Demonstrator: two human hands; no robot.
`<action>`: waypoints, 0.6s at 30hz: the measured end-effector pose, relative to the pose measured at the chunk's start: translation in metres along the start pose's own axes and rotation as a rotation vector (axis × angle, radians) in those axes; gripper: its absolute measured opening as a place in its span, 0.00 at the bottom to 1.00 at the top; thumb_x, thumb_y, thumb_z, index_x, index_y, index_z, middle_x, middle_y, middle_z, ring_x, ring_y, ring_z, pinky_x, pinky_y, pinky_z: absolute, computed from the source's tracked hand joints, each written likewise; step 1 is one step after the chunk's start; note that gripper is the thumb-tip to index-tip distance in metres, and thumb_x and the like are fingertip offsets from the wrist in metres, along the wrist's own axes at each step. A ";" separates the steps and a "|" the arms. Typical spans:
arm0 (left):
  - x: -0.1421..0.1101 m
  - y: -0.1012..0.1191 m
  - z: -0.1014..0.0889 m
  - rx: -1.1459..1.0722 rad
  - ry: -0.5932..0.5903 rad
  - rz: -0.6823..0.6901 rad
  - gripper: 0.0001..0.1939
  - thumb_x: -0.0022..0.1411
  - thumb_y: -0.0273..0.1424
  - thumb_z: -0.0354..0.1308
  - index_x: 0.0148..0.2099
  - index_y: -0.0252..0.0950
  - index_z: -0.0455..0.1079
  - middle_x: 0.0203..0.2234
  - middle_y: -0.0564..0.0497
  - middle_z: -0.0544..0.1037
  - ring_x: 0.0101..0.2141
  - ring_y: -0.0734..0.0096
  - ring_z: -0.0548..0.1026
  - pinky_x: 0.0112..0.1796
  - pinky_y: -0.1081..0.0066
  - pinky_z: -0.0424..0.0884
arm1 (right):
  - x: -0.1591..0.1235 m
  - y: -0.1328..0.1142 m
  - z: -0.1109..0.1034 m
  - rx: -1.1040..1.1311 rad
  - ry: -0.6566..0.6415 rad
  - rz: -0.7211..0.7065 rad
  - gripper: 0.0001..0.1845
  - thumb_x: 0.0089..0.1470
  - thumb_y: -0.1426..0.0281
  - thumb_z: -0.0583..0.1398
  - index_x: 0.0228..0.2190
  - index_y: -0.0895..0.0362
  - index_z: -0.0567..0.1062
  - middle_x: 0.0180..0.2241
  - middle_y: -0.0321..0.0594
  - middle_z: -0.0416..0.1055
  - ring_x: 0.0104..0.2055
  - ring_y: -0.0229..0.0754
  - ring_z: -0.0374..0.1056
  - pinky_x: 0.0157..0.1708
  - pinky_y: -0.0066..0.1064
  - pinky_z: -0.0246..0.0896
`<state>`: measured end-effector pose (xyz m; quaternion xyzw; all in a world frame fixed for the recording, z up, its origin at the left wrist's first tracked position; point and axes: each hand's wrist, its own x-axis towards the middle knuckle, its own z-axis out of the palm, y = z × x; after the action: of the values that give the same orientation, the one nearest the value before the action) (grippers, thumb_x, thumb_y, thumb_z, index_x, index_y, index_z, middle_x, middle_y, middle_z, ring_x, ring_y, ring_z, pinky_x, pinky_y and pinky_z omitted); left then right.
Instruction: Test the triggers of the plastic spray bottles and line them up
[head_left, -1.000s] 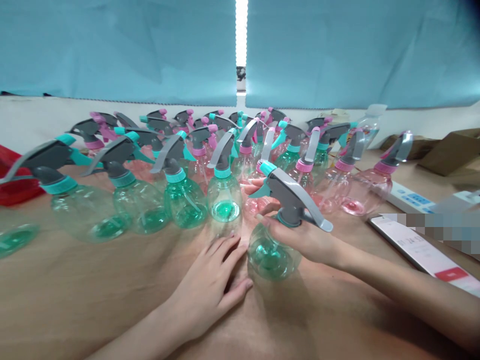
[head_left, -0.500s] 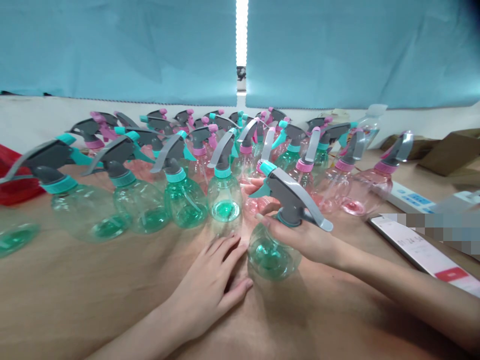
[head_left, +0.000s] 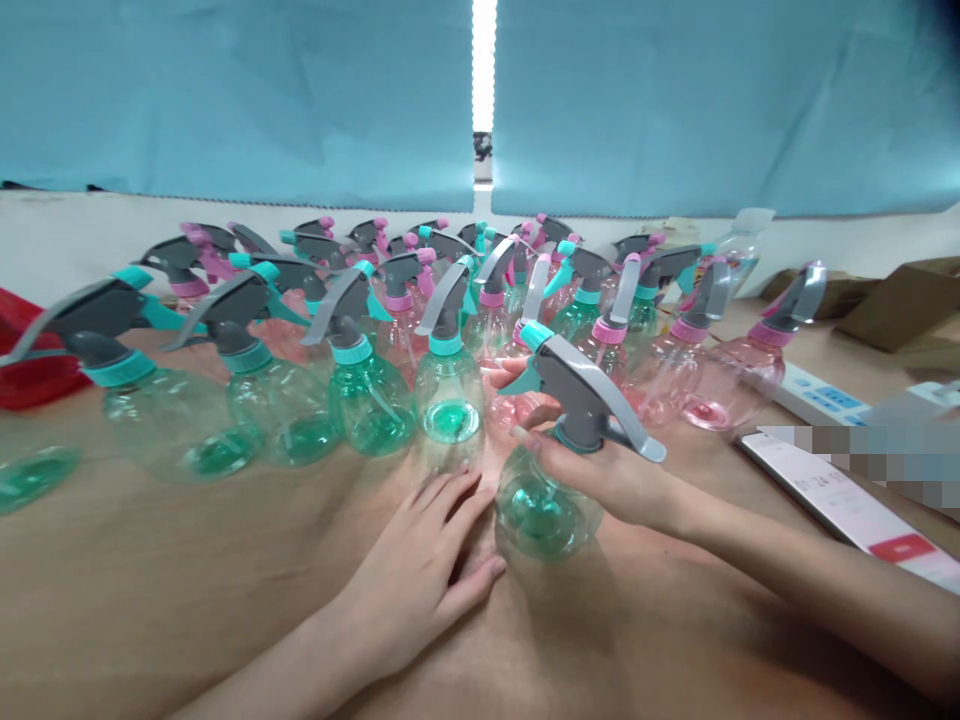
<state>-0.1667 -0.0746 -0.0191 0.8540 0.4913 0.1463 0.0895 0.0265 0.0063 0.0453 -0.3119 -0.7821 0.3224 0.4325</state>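
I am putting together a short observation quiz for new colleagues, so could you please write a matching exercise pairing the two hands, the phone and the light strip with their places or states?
1. left hand
2. right hand
3. phone
4. light strip

A. glowing white, top centre of the view
B. gripping a green spray bottle near its neck
C. resting on the table, holding nothing
D. lying screen up, near the right edge

Pairs: 1-C, 2-B, 3-D, 4-A

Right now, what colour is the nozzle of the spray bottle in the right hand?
The nozzle is turquoise; it shows best in the head view.
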 end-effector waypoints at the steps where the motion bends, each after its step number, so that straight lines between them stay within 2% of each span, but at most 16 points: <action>1: 0.000 0.000 0.000 0.000 0.003 0.001 0.24 0.67 0.39 0.53 0.62 0.37 0.58 0.61 0.41 0.61 0.60 0.50 0.59 0.56 0.51 0.61 | 0.000 0.000 0.000 -0.005 0.003 0.006 0.03 0.47 0.69 0.56 0.28 0.50 0.68 0.25 0.35 0.69 0.28 0.42 0.68 0.29 0.36 0.66; 3: 0.000 0.000 0.000 0.004 0.003 0.000 0.24 0.67 0.39 0.53 0.62 0.37 0.58 0.61 0.41 0.61 0.60 0.50 0.59 0.56 0.51 0.61 | 0.001 0.001 0.000 -0.012 0.010 0.009 0.04 0.46 0.70 0.55 0.28 0.50 0.68 0.25 0.34 0.69 0.28 0.41 0.68 0.27 0.35 0.66; 9: 0.001 0.000 0.000 0.009 0.006 -0.001 0.24 0.67 0.40 0.53 0.62 0.38 0.58 0.60 0.41 0.63 0.59 0.50 0.60 0.55 0.51 0.61 | 0.002 -0.003 -0.005 0.070 -0.029 -0.069 0.07 0.40 0.77 0.54 0.22 0.53 0.64 0.38 0.38 0.72 0.36 0.39 0.71 0.31 0.30 0.67; 14: 0.000 0.000 0.000 0.015 0.013 -0.001 0.25 0.67 0.40 0.53 0.63 0.37 0.58 0.60 0.41 0.63 0.58 0.49 0.61 0.55 0.50 0.62 | 0.001 -0.007 -0.007 0.092 -0.016 -0.050 0.10 0.39 0.77 0.53 0.27 0.53 0.66 0.33 0.35 0.70 0.31 0.37 0.69 0.29 0.29 0.67; 18: 0.000 -0.001 -0.001 0.029 -0.009 -0.003 0.26 0.67 0.41 0.52 0.63 0.36 0.58 0.60 0.40 0.63 0.59 0.49 0.60 0.55 0.50 0.62 | 0.000 -0.009 -0.008 0.103 -0.033 -0.045 0.11 0.38 0.79 0.53 0.26 0.53 0.63 0.25 0.29 0.62 0.21 0.31 0.59 0.21 0.27 0.60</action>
<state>-0.1677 -0.0745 -0.0189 0.8551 0.4942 0.1350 0.0794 0.0314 0.0031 0.0555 -0.2663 -0.7783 0.3576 0.4421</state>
